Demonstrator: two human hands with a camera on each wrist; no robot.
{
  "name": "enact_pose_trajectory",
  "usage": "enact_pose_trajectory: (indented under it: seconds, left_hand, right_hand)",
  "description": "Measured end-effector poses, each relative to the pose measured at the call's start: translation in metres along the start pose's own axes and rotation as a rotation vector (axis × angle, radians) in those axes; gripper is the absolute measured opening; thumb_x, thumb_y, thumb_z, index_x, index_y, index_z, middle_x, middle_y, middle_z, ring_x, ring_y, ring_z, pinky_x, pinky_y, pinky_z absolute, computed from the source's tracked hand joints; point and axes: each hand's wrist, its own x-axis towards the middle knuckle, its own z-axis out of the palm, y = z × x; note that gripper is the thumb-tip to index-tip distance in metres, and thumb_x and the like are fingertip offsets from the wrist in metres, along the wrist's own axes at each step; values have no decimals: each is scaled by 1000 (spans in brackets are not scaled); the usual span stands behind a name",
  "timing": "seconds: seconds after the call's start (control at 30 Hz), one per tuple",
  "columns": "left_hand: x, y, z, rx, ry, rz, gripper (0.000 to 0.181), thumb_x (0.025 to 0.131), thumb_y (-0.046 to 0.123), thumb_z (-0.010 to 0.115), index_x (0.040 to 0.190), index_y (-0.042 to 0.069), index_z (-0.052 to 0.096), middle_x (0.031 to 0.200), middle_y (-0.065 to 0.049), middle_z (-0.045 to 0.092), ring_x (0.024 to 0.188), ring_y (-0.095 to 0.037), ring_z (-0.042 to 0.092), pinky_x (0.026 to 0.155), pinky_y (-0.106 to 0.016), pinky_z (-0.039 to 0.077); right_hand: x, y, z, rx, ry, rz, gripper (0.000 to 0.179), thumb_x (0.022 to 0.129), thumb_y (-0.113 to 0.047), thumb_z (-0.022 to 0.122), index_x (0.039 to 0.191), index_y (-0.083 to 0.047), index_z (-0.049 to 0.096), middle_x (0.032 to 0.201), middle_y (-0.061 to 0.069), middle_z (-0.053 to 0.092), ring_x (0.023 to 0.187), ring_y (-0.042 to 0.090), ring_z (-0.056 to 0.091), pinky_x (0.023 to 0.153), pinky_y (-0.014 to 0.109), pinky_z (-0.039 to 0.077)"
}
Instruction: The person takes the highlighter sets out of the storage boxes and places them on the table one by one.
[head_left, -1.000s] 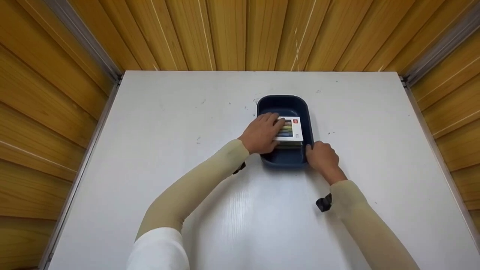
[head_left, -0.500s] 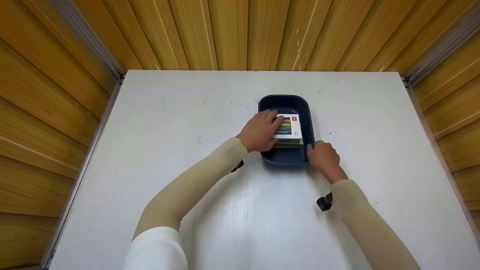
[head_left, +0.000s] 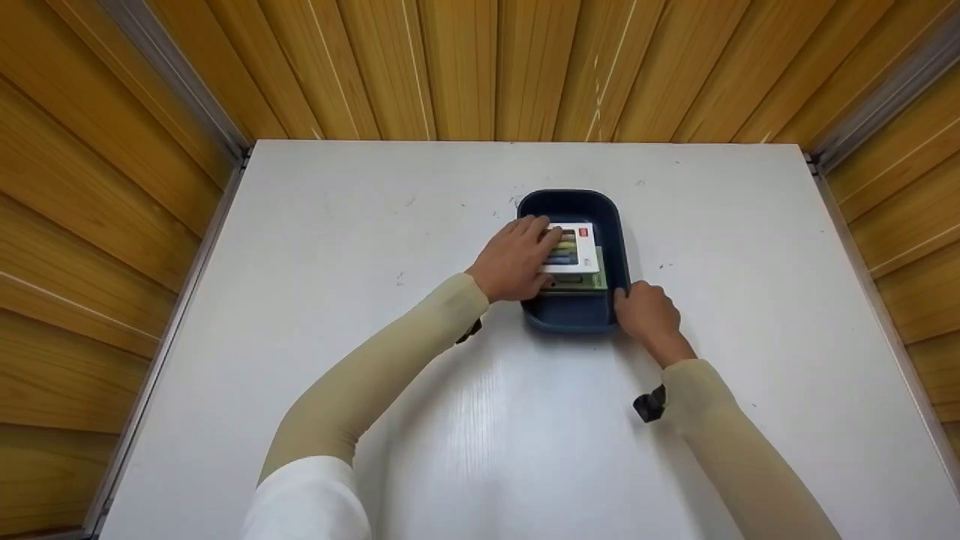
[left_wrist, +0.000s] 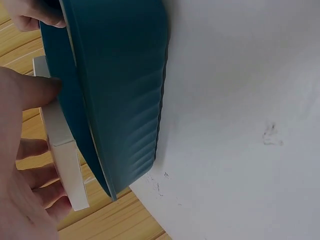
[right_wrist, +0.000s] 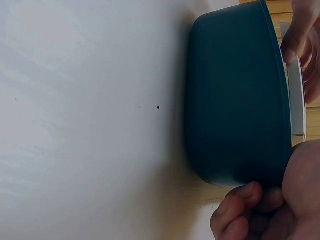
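Observation:
A dark blue bin (head_left: 574, 319) with rounded corners stands on the table. My left hand (head_left: 512, 259) grips a flat white box (head_left: 589, 259) with a red logo and a window showing several coloured sticks. In the left wrist view the thumb is on one side of the box (left_wrist: 72, 170) and the fingers on the other, at the level of the bin's rim. Below it, inside the bin, a greenish flat package (head_left: 596, 280) shows partly. My right hand (head_left: 649, 311) holds the bin's near right side, thumb at the rim and fingers curled against the outer wall.
The white table (head_left: 337, 225) has small dark scuffs near the bin. Yellow wood-plank walls (head_left: 465, 67) rise behind the table and at both sides. A black wrist device (head_left: 649, 405) hangs under the right forearm.
The left hand and the white box have shifted slightly away and to the left, uncovering more of the greenish package. The right hand and the bin stay nearly in place.

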Motion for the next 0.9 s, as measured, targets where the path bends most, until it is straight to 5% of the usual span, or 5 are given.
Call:
enact_pose_trajectory:
  seconds: [0.9]
  left_hand:
    - [-7, -10, -2, 2, 32, -17, 63, 92, 41, 57, 144, 14, 34, 142, -12, 40, 134, -26, 38, 119, -38, 26]
  right_hand:
    - [0, 0, 0, 6, 2, 4, 46, 101, -29, 35, 96, 7, 63, 86, 20, 65, 69, 26, 57, 54, 34, 41]
